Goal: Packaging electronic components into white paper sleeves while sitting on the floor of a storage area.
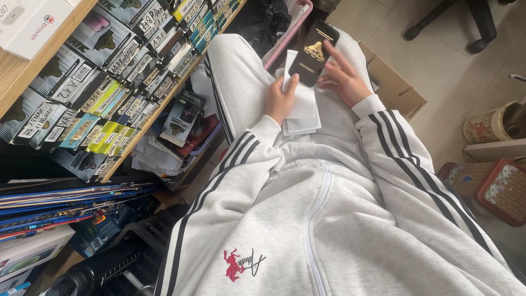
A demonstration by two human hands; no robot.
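I sit with a light grey tracksuit lap in view. A flat black packet with gold print (313, 52) rests over my lap, on top of a stack of white sleeves (303, 104). My left hand (281, 100) lies on the white stack, thumb against the black packet's lower left edge. My right hand (344, 76) holds the packet's right side, fingers spread along its edge.
A wooden shelf (145, 118) at the left is packed with several labelled flat packets. More packets and papers (181, 123) lie below it. A pink basket (298, 22) and a cardboard box (397, 87) stand beyond my knees. Tiled floor and stools (507, 189) are at the right.
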